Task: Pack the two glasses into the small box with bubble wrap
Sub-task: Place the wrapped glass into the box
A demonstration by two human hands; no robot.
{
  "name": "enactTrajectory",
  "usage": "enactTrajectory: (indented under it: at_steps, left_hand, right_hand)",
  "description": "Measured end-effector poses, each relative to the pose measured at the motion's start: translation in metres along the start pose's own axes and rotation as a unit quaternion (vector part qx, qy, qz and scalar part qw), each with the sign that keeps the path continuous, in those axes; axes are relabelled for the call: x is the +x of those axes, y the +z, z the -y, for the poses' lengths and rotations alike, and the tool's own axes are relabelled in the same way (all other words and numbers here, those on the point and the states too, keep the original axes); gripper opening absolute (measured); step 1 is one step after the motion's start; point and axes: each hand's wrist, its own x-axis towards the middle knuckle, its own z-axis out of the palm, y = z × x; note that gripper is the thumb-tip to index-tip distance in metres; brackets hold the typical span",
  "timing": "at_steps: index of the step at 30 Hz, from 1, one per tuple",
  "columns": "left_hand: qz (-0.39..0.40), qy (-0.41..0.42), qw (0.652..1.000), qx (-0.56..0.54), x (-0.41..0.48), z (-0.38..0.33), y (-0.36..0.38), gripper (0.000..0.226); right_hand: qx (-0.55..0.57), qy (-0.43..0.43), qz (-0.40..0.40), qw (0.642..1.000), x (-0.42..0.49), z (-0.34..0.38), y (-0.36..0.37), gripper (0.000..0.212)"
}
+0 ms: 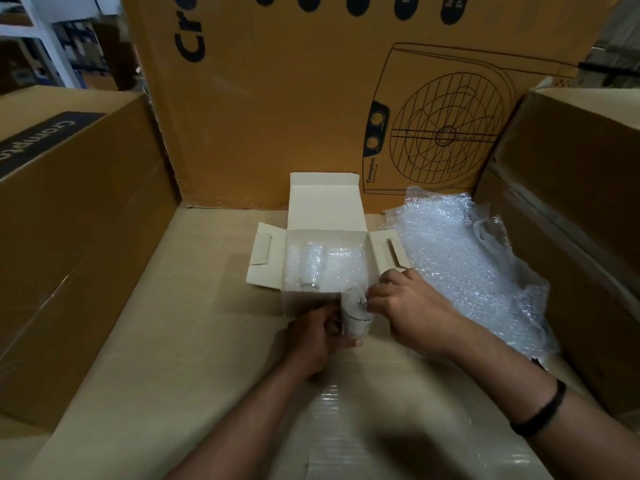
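Note:
A small white box (325, 209) stands open on a cardboard surface, its lid and side flaps spread out. Inside it lies bubble wrap, and one clear glass (312, 266) rests on its side at the left of the box. The second glass (355, 315) is just in front of the box's near wall. My left hand (317, 337) grips its lower part from the left. My right hand (412, 308) pinches the glass near its top from the right.
A large loose sheet of bubble wrap (464, 265) lies right of the box. Big brown cartons stand at the left (69, 220), at the back (311, 98) and at the right (568, 202). The cardboard work surface (194, 341) spreads out below my arms.

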Motion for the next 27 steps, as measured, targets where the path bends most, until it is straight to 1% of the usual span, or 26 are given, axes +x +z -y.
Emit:
enactTrajectory:
  at_steps: [3,5,6,8,9,10,11,12,13,14,15,16,18,20,22,25,27]
  left_hand:
    - [0.006,0.003,1.0,0.019,-0.001,-0.002,-0.003,0.046]
    - [0.002,0.005,1.0,0.029,-0.003,-0.005,-0.004,0.039]
    - [0.007,0.006,1.0,0.025,-0.004,-0.006,-0.005,0.039]
    - [0.014,0.0,1.0,0.021,-0.004,-0.007,-0.006,0.042]
    - [0.014,-0.005,1.0,0.025,-0.004,-0.008,-0.006,0.044]
    - [0.014,-0.008,0.999,0.03,-0.003,-0.008,-0.007,0.047]
    - [0.016,-0.006,0.999,0.037,-0.002,-0.008,-0.007,0.052]
    - [0.019,-0.005,0.999,0.049,-0.002,-0.008,-0.007,0.056]
    - [0.025,-0.005,0.998,0.062,-0.001,-0.008,-0.006,0.058]
    - [0.03,-0.002,0.998,0.064,-0.001,-0.009,-0.006,0.057]
    - [0.031,-0.001,0.998,0.058,0.0,-0.01,-0.006,0.053]
    - [0.032,-0.001,0.998,0.058,-0.001,-0.012,-0.007,0.048]
    - [0.03,0.006,0.997,0.074,-0.004,-0.015,-0.01,0.046]
    - [0.034,0.002,0.997,0.071,-0.008,-0.017,-0.013,0.046]
    - [0.037,0.005,0.997,0.061,-0.012,-0.018,-0.015,0.05]
    - [0.03,0.017,0.998,0.045,-0.012,-0.018,-0.014,0.053]
    - [0.024,0.014,0.999,0.028,-0.013,-0.017,-0.014,0.054]
  right_hand:
    - [-0.03,0.005,0.059,0.998,0.004,0.013,-0.001,0.04]
    - [-0.031,0.008,0.089,0.996,0.006,0.02,-0.006,0.041]
    - [-0.024,0.016,0.107,0.994,0.006,0.022,-0.008,0.044]
    - [0.014,0.042,0.146,0.988,0.005,0.023,-0.015,0.05]
    - [0.077,0.069,0.148,0.984,0.003,0.02,-0.018,0.055]
    - [0.156,0.104,0.131,0.974,0.0,0.017,-0.019,0.059]
    - [0.23,0.135,0.085,0.96,-0.003,0.014,-0.019,0.062]
    - [0.272,0.158,0.026,0.949,-0.007,0.012,-0.019,0.062]
    - [0.278,0.17,-0.033,0.945,-0.009,0.011,-0.019,0.06]
    - [0.258,0.168,-0.082,0.948,-0.01,0.014,-0.021,0.058]
    - [0.224,0.147,-0.112,0.957,-0.01,0.017,-0.022,0.058]
    - [0.179,0.106,-0.118,0.971,-0.009,0.02,-0.023,0.058]
    - [0.078,0.029,-0.077,0.994,-0.005,0.023,-0.021,0.058]
    - [0.011,0.002,-0.023,1.0,-0.003,0.02,-0.011,0.056]
    - [-0.011,0.014,0.025,1.0,-0.005,0.02,-0.003,0.058]
    - [-0.017,0.027,0.057,0.998,-0.004,0.025,-0.003,0.066]
    - [0.002,0.039,0.077,0.996,0.001,0.026,-0.007,0.064]
